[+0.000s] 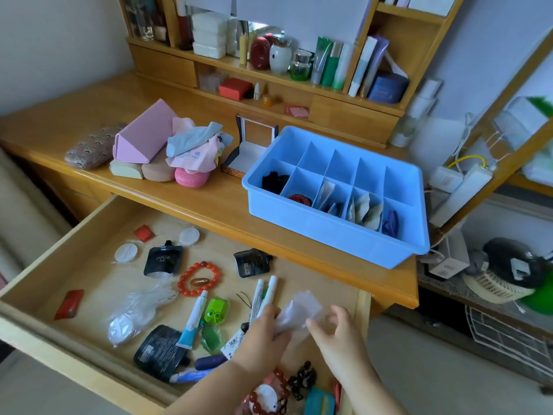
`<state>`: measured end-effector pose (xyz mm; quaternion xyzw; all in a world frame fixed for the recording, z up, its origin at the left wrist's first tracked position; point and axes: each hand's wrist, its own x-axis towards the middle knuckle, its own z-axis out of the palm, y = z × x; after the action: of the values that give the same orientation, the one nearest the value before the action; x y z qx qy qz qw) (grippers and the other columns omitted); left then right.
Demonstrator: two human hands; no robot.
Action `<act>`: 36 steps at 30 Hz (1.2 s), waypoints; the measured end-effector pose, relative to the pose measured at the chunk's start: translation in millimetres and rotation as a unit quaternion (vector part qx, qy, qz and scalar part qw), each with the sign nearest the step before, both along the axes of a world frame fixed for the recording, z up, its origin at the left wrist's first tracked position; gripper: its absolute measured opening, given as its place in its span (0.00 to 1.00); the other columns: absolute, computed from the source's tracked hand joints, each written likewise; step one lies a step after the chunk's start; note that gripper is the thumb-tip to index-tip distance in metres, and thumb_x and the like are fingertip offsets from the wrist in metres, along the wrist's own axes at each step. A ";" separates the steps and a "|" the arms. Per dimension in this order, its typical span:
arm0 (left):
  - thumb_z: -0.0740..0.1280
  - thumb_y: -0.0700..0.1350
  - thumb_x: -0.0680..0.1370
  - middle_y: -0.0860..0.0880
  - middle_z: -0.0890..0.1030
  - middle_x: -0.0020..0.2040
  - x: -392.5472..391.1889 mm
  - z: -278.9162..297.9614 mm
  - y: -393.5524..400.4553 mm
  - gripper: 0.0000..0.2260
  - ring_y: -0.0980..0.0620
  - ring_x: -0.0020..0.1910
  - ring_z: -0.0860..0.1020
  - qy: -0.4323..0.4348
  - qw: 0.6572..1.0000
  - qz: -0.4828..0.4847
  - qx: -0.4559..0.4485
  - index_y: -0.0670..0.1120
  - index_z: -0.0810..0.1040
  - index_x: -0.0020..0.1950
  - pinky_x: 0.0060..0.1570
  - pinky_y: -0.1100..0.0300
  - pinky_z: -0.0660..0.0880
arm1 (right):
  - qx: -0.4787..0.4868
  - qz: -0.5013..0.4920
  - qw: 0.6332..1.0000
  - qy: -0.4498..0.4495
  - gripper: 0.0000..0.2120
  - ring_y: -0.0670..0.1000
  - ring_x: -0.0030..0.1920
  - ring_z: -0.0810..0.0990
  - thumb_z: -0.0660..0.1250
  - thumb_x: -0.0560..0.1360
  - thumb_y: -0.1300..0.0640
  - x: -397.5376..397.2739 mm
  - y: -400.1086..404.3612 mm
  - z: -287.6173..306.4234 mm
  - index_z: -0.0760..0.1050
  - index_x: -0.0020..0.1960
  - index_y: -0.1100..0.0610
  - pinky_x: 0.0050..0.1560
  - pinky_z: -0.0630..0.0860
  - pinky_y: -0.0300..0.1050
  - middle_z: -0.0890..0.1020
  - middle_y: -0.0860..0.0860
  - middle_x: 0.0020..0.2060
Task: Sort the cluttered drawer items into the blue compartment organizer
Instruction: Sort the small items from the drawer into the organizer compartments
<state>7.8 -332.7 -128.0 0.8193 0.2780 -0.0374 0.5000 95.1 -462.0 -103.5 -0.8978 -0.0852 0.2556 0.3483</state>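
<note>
light: soft, even daylight, fairly bright | shadows: faint, a dim band under the desk edge [269, 235] across the open drawer [89, 283] | glare: none strong | blur: both hands and the clear packet smeared | edges: wide-angle bending, shelves leaning
</note>
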 end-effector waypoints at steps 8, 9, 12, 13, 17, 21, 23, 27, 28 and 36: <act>0.63 0.48 0.80 0.48 0.78 0.38 -13.4 38.0 12.5 0.09 0.52 0.34 0.75 -0.121 0.957 0.024 -0.263 0.47 0.66 0.56 0.36 0.59 0.74 | 0.139 0.009 0.987 -0.085 0.11 0.44 0.26 0.73 0.65 0.75 0.55 -6.6 25.9 56.0 0.74 0.35 0.56 0.27 0.67 0.34 0.78 0.48 0.26; 0.62 0.48 0.80 0.48 0.78 0.41 -13.9 38.9 16.3 0.10 0.52 0.35 0.75 -0.132 0.957 0.028 -0.258 0.48 0.66 0.59 0.37 0.60 0.74 | 0.151 0.017 0.980 -0.126 0.09 0.46 0.28 0.74 0.65 0.75 0.55 -1.7 29.0 73.7 0.75 0.38 0.57 0.28 0.67 0.37 0.79 0.51 0.28; 0.62 0.46 0.80 0.48 0.77 0.44 -19.6 33.7 32.2 0.10 0.58 0.34 0.75 -0.127 0.971 0.053 -0.197 0.53 0.67 0.60 0.36 0.63 0.75 | 0.169 -0.002 0.943 -0.287 0.08 0.44 0.30 0.74 0.62 0.75 0.55 33.0 33.9 137.0 0.72 0.38 0.56 0.28 0.68 0.35 0.77 0.49 0.29; 0.63 0.45 0.80 0.47 0.77 0.44 -21.9 29.8 37.5 0.10 0.58 0.34 0.76 -0.118 0.973 0.068 -0.185 0.52 0.68 0.60 0.37 0.62 0.77 | 0.152 -0.010 0.929 -0.338 0.06 0.46 0.32 0.75 0.62 0.75 0.57 51.0 35.1 156.5 0.71 0.40 0.57 0.30 0.69 0.39 0.77 0.49 0.32; 0.64 0.43 0.79 0.42 0.78 0.47 -24.9 17.8 49.5 0.10 0.54 0.32 0.79 -0.090 0.975 0.102 -0.173 0.50 0.69 0.60 0.47 0.44 0.79 | -0.016 -0.007 0.931 -0.364 0.07 0.56 0.41 0.71 0.60 0.76 0.62 119.6 52.9 196.3 0.72 0.51 0.65 0.38 0.63 0.43 0.78 0.62 0.46; 0.64 0.42 0.79 0.44 0.78 0.45 -22.6 12.2 50.3 0.11 0.55 0.33 0.78 -0.093 0.975 0.101 -0.176 0.51 0.69 0.60 0.47 0.46 0.79 | -0.073 0.009 0.956 -0.284 0.06 0.61 0.46 0.80 0.58 0.73 0.66 137.7 85.1 190.6 0.74 0.45 0.65 0.39 0.70 0.44 0.81 0.63 0.46; 0.65 0.42 0.79 0.47 0.77 0.43 -22.4 9.3 50.2 0.11 0.56 0.33 0.78 -0.095 0.975 0.098 -0.173 0.51 0.69 0.59 0.46 0.51 0.78 | -0.098 0.019 0.965 -0.243 0.05 0.61 0.40 0.81 0.58 0.71 0.68 138.9 98.2 179.2 0.71 0.37 0.63 0.34 0.72 0.44 0.81 0.63 0.36; 0.64 0.41 0.79 0.49 0.76 0.42 -22.7 7.2 48.6 0.11 0.59 0.31 0.77 -0.091 0.976 0.096 -0.173 0.51 0.69 0.59 0.38 0.62 0.75 | -0.175 0.045 0.965 -0.188 0.06 0.57 0.32 0.78 0.58 0.74 0.67 139.1 118.9 165.3 0.70 0.38 0.62 0.29 0.68 0.39 0.81 0.59 0.33; 0.64 0.41 0.79 0.49 0.76 0.42 -23.0 6.9 48.3 0.11 0.60 0.31 0.76 -0.088 0.977 0.093 -0.170 0.51 0.69 0.59 0.36 0.65 0.74 | -0.186 0.045 0.967 -0.169 0.07 0.55 0.29 0.75 0.58 0.74 0.67 141.7 123.9 166.2 0.70 0.38 0.62 0.28 0.68 0.39 0.81 0.58 0.30; 0.64 0.41 0.78 0.50 0.77 0.45 -22.9 1.9 44.4 0.12 0.56 0.34 0.73 -0.076 0.985 0.057 -0.145 0.52 0.69 0.59 0.34 0.65 0.71 | -0.147 0.017 0.987 -0.066 0.04 0.53 0.32 0.80 0.62 0.76 0.68 153.1 131.8 166.6 0.75 0.48 0.67 0.32 0.76 0.40 0.82 0.58 0.28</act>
<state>-15.1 -288.3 -126.0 0.7212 0.2769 0.0139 0.6348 248.2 -330.3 63.1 -0.9526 -0.0848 0.2113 0.2017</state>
